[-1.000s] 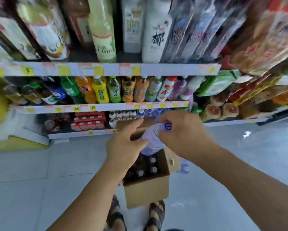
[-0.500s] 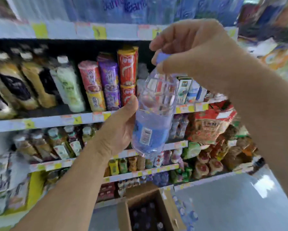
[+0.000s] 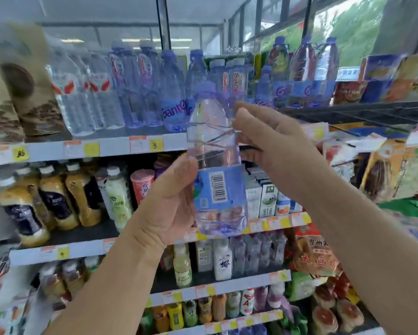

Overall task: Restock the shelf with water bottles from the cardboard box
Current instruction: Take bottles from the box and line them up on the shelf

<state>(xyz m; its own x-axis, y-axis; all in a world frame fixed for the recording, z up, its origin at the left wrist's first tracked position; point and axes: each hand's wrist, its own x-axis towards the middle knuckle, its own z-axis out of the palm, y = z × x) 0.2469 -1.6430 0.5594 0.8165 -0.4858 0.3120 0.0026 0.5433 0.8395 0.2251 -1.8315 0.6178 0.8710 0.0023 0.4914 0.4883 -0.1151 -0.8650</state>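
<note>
Now I've raised the water bottle (image 3: 215, 165) to the eleven-o'clock shelf (image 3: 111, 148), left hand (image 3: 169, 204) wrapping, right hand (image 3: 273, 141) pinching it; placement comes next.

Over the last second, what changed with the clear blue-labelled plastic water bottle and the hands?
The clear blue-labelled plastic water bottle rose from the cardboard box to top shelf height. The right hand slid from the purple cap to its shoulder. The left hand still grips its lower body.
</note>
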